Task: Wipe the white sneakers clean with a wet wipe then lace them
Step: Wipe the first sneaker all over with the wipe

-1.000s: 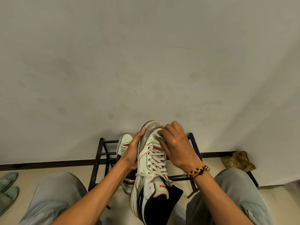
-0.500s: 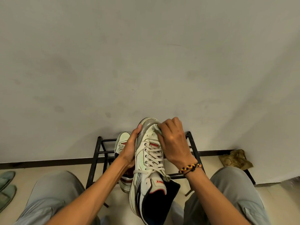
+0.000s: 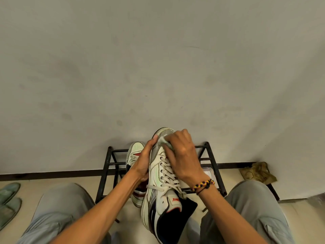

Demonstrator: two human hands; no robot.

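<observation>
A white sneaker [image 3: 159, 175] with grey and navy panels and white laces is held up between my knees, toe pointing away. My left hand [image 3: 143, 160] grips its left side, thumb up along the toe. My right hand [image 3: 182, 152] presses a crumpled pale wet wipe [image 3: 163, 140] against the toe cap, fingers curled over it. The second white sneaker [image 3: 134, 153] rests on the black metal shoe rack [image 3: 110, 166] behind my left hand, partly hidden.
A plain wall fills the upper view. Green slippers [image 3: 8, 199] lie on the floor at far left. A crumpled olive cloth [image 3: 257, 172] sits by the wall at right. A clear plastic pack [image 3: 206, 172] shows on the rack under my right wrist.
The sneaker and both hands have risen slightly in view. My right hand with the wipe has shifted along the toe cap toward the left.
</observation>
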